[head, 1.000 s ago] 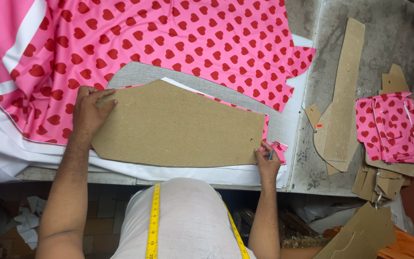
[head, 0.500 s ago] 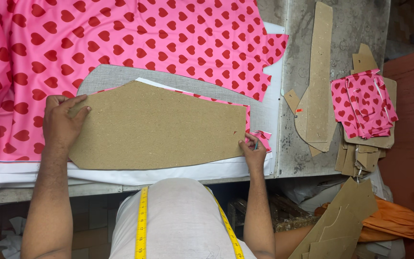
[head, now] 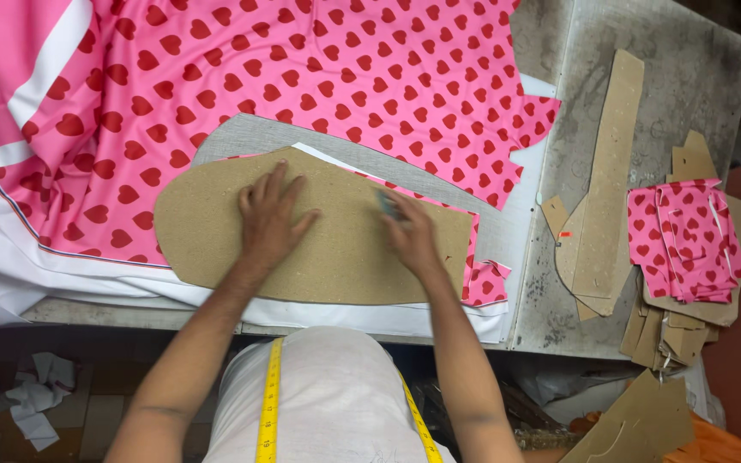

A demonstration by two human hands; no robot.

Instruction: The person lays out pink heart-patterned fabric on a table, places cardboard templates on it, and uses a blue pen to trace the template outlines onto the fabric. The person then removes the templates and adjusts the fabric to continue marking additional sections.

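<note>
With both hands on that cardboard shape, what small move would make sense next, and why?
Probably run the right hand, which seems to pinch a small grey-blue marker, along the cardboard pattern near its upper edge. The left hand presses it flat on the pink heart-print fabric, steadying it.

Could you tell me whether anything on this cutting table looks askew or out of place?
Little stands out. The left hand presses flat on the cardboard pattern, which lies flat on the heart-print fabric. Crumpled white scraps lie on the floor, and loose cardboard pieces overhang the table's right edge.
</note>
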